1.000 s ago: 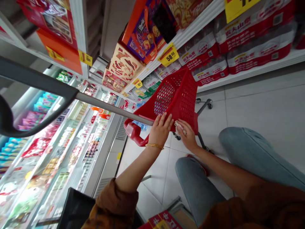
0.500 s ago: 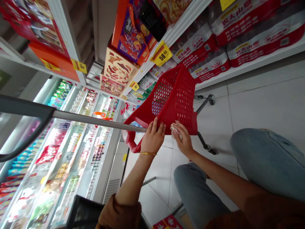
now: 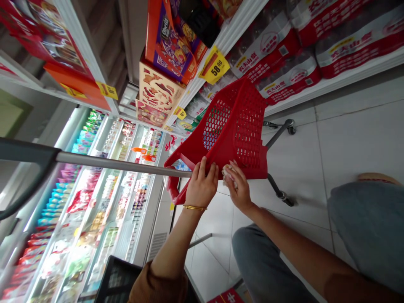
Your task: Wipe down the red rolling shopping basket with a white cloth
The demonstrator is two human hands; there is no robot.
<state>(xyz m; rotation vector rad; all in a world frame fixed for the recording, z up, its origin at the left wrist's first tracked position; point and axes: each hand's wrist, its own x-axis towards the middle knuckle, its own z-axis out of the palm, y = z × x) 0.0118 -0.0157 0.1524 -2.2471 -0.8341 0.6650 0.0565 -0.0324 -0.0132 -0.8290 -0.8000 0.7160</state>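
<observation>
Here's the red cart [image 3: 252, 170], in front of the bottled-water shelf, and the left hand [image 3: 202, 187] lies across its rim beside the end of the metal pole [image 3: 126, 163], fingers stretched out, the thumb hidden, so I can't tell whether it grips. Just beside it the right hand [image 3: 239, 187] pinches a crumpled pale wad [image 3: 227, 174] against the red plastic; cloth or tissue, I can't say, with the fingers covering most of it. Now the writing: a yellow price tag [image 3: 215, 67] reads 58.00, big and plain, below a purple-and-orange box [image 3: 176, 46] that seems to say Obeid, partly covered by a black object [image 3: 200, 21]. Over on the water packs [image 3: 356, 46], 农夫山泉 in red, the farthest ones cut off by the frame. A smaller yellow tag [image 3: 180, 112] is too tiny to read, the chilled shelves [image 3: 104, 202] blur into colour, and at the bottom edge a red box [image 3: 225, 296] shows only part of its white lettering.
</observation>
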